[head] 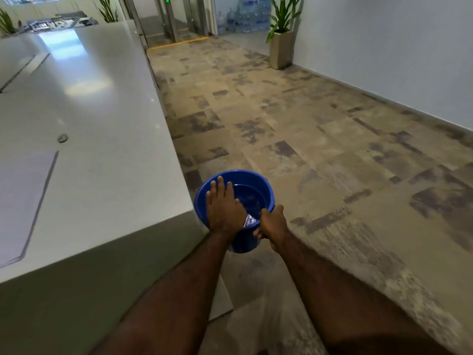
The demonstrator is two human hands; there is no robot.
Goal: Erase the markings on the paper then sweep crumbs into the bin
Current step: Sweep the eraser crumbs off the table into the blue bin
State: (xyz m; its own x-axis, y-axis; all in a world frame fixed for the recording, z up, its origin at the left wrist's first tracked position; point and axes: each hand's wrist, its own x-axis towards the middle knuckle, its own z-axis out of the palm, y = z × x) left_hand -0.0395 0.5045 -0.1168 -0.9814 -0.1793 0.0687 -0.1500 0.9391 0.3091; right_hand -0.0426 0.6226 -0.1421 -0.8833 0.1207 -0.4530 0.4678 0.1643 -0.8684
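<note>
Head view: a person holds a blue bin [258, 185] just off the white tabletop's [107, 155] corner, right hand [272, 222] gripping its near rim, left hand [222, 207] spread flat over the opening. The paper [23, 201] lies on the tabletop, well apart. Crumb disposal appears underway; next, likely setting the bin down.
</note>
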